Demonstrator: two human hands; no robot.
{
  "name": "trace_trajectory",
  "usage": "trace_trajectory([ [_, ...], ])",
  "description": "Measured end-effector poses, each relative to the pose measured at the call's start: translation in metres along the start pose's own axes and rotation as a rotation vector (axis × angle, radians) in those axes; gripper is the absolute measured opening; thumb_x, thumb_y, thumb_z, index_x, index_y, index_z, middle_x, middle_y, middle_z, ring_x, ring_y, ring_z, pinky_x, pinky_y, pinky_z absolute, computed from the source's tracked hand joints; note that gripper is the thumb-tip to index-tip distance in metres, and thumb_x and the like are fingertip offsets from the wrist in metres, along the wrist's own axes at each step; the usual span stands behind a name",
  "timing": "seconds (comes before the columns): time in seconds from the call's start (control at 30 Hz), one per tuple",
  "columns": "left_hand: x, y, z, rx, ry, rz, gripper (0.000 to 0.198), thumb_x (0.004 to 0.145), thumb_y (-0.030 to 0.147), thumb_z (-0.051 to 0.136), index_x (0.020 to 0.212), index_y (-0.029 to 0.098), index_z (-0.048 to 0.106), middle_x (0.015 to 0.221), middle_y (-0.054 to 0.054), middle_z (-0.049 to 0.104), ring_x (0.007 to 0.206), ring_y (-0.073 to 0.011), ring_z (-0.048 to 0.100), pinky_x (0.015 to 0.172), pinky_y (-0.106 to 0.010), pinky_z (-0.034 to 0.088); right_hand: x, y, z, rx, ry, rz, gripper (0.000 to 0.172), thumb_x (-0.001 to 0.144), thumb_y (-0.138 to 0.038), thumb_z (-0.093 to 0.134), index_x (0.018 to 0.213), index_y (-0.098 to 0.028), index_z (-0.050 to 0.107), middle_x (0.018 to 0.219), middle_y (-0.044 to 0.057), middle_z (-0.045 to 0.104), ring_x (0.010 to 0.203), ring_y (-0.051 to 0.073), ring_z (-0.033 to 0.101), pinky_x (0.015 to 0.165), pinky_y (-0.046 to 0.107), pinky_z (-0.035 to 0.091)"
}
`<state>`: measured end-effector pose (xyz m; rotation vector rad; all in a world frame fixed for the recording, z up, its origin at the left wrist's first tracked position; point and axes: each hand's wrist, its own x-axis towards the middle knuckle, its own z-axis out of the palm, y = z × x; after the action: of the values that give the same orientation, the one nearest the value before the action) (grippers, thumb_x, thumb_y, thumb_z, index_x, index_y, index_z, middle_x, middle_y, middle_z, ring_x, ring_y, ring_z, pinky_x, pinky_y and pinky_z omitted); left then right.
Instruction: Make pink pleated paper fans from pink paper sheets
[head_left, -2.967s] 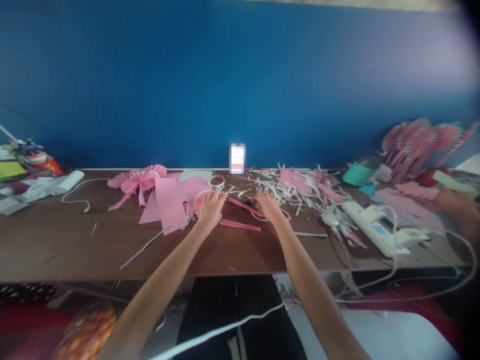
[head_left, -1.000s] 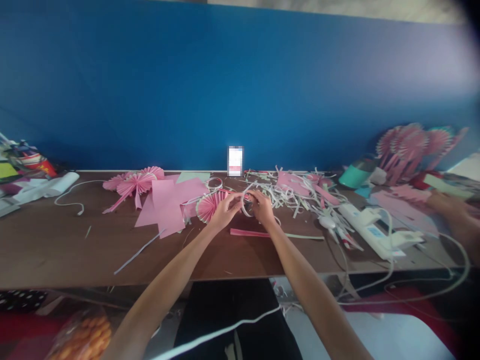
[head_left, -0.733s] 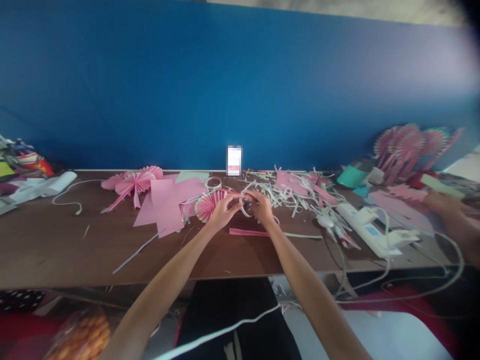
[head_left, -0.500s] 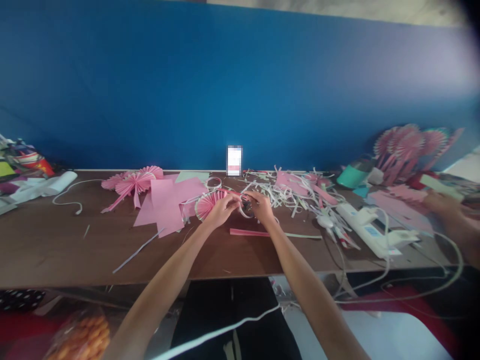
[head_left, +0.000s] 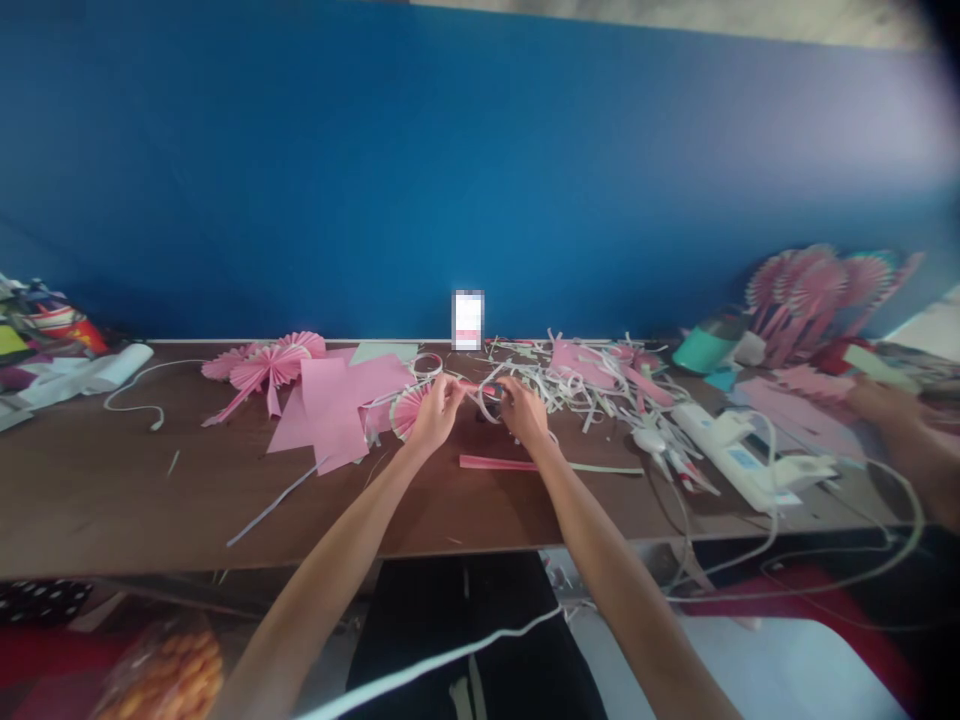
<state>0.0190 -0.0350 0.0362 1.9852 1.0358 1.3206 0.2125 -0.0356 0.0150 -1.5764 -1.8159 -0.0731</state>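
Head view, frame centre: the left hand (head_left: 435,412) pinches the pink strip (head_left: 468,387) at its fingertips. The white ring (head_left: 482,407) stands at the right hand (head_left: 525,412)'s curled fingertips; grip cannot be told.

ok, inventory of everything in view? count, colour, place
Long flat table: one, brown, across middle
Smooth wall panel: one, blue, rear
Blurred upright rectangle: one, whitish, against wall
Pleated paper fans: several, pink, left, centre, far right
Flat paper sheets: several, pink, both sides
Curly paper strips: many, white and pink, right of centre
Folded paper strip: one, pink, front centre
Long power strip: one, white, right
Rounded item: one, teal, rear right
Thin cables: several, white, left, right, foreground
Clear plastic bag: one, orange contents, below table, left
Co-worker's hand: one, far right
Thin rings: at least two, pale, centre
Slim paper strip: one, pink, centre
Left hand: one, pinching slim paper strip
Right hand: one, holding ring
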Motion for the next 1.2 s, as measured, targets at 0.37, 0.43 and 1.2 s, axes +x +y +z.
trace_trajectory([
  [0.37,0.000,-0.012,0.006,0.002,0.126,-0.105,0.023,0.094,0.042,0.042,0.092,0.020,0.044,0.084,-0.002,0.055,0.079,-0.0154,0.055,0.073,-0.029,0.043,-0.005,-0.026,0.007,0.673,-0.186,-0.028,0.031,0.093,-0.037,0.040,0.119,-0.023,0.051,0.080,0.001,0.063,0.068,0.017,0.058,0.064,0.027,0.045],
  [0.43,0.001,-0.011,0.005,-0.008,0.114,-0.106,0.023,0.094,0.042,0.043,0.092,0.020,0.044,0.085,-0.002,0.055,0.080,-0.0154,0.055,0.073,-0.029,0.043,-0.005,-0.027,0.006,0.731,-0.215,-0.007,0.033,0.091,-0.042,0.045,0.117,-0.023,0.051,0.078,0.001,0.063,0.065,0.016,0.058,0.061,0.026,0.045],
  [1.2,0.007,-0.008,-0.010,0.016,0.030,-0.045,0.022,0.088,0.028,0.050,0.109,0.022,0.046,0.103,-0.006,0.068,0.096,-0.0191,0.066,0.082,-0.032,0.050,-0.003,-0.028,0.012,0.778,-0.224,0.056,0.026,0.089,-0.047,0.045,0.094,-0.022,0.053,0.067,-0.002,0.063,0.054,0.013,0.055,0.055,0.023,0.041],
])
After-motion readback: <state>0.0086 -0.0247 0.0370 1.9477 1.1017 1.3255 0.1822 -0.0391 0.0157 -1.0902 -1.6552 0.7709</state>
